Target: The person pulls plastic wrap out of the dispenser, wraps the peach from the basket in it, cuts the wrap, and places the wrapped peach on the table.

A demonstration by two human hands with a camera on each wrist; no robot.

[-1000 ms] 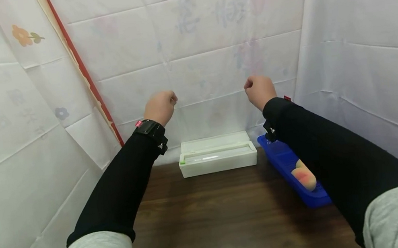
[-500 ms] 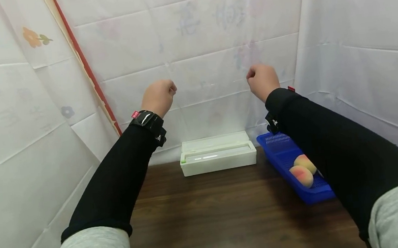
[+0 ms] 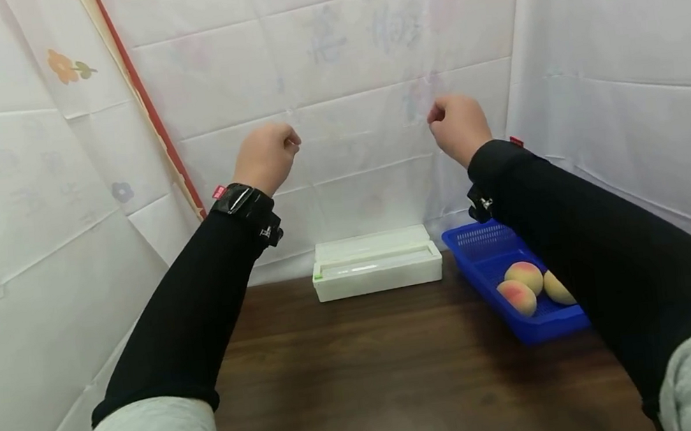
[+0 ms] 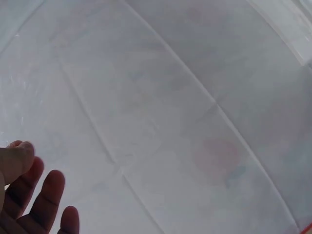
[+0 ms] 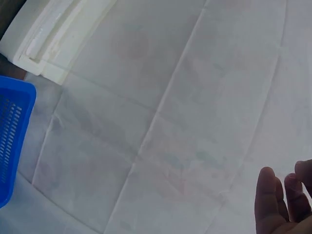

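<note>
In the head view, my left hand (image 3: 266,157) and right hand (image 3: 461,127) are raised before the white back sheet, about level with each other. Each pinches with thumb and forefinger, the other fingers loosely bent. Faint glints beside the left hand's fingers (image 4: 54,192) show clear plastic wrap (image 4: 22,102), which seems stretched between both hands; its edges are too transparent to trace. Below and between the hands, a long white plastic wrap dispenser (image 3: 384,281) lies on the table with its lid tipped back. A clear roll (image 3: 376,265) sits inside it.
A blue plastic basket (image 3: 475,282) stands right of the dispenser, partly hidden by the right sleeve. Several peaches (image 3: 524,278) show in it. White sheets (image 3: 638,107) hang behind and on both sides of the dark wooden table (image 3: 350,376).
Both hands have risen and moved slightly apart, still pinching. The head view has shifted a little, and more of the basket and its peaches shows past the right sleeve.
</note>
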